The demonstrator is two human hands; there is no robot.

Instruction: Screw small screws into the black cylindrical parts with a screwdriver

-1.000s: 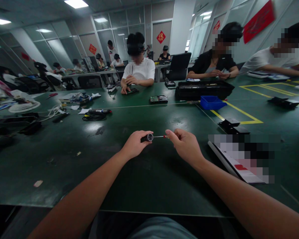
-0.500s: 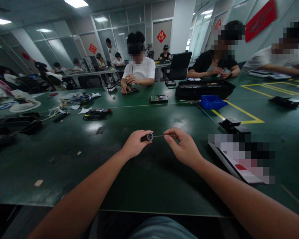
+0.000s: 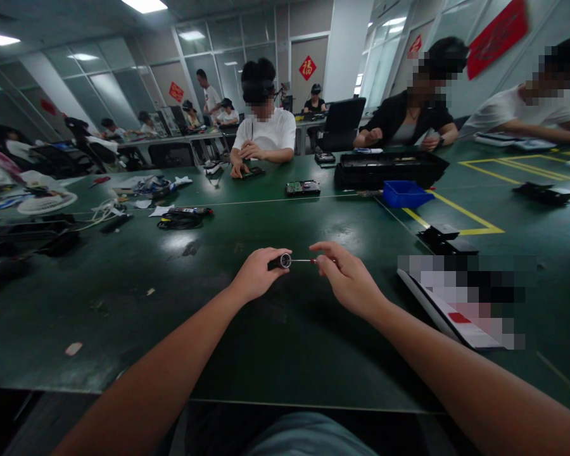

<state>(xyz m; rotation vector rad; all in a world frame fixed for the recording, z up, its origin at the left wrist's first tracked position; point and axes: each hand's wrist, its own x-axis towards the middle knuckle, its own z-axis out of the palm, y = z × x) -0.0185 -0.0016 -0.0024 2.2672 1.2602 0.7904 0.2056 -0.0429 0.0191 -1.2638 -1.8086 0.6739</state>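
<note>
My left hand [image 3: 256,273] is closed around a short black cylinder [image 3: 278,261] with a silver-rimmed round end, which looks like a small flashlight. That round end faces toward me and slightly right. In my right hand [image 3: 344,272] is a screwdriver [image 3: 312,261] with a thin metal shaft and a red collar. Its shaft points left and its tip meets the side of the cylinder's rim. Thumb and curled fingers hide most of the handle, while the index finger is stretched out above it. Both hands are over the green table [image 3: 285,354].
A bundled black cable [image 3: 183,218] lies ahead to the left. Further off are a circuit-board device [image 3: 303,188], a blue bin [image 3: 407,194] and a long black housing [image 3: 392,170]. Black parts [image 3: 446,240] and a white booklet [image 3: 444,310] lie right. Co-workers sit across the table.
My right index finger has lifted and straightened, and more of the screwdriver's red collar shows. The left hand and cylinder stay put. Across the table, a co-worker's hands have moved apart.
</note>
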